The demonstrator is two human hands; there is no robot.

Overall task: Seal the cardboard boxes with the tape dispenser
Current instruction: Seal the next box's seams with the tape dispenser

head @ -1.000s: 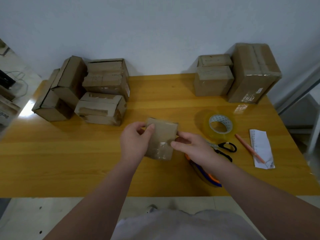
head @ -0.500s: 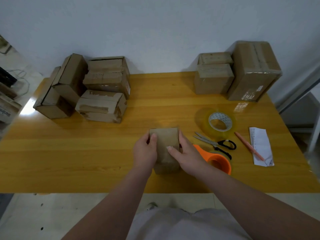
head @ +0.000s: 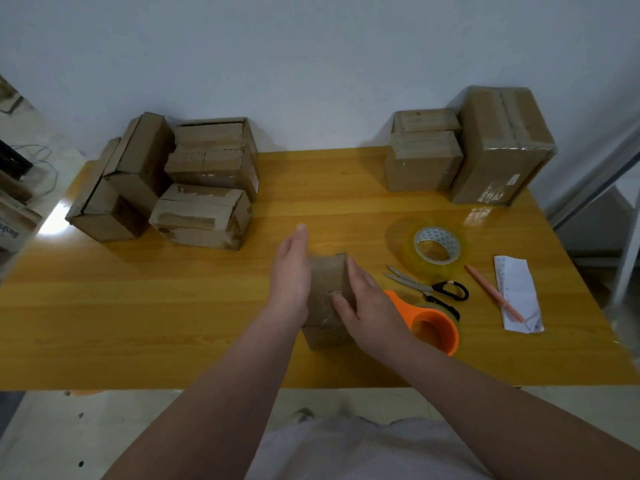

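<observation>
Small brown cardboard box (head: 327,292) pressed between flat left hand (head: 291,275) and right hand (head: 370,306), nothing gripped; grabbing orange plastic tape dispenser (head: 433,327) just right might let it spring open.

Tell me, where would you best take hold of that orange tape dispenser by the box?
Probably the tape dispenser by its narrow handle, which tapers away from the wide round end, too bulky for fingers to wrap. It lies right of the small box, so the right hand, next to it, could come down from above.
</observation>
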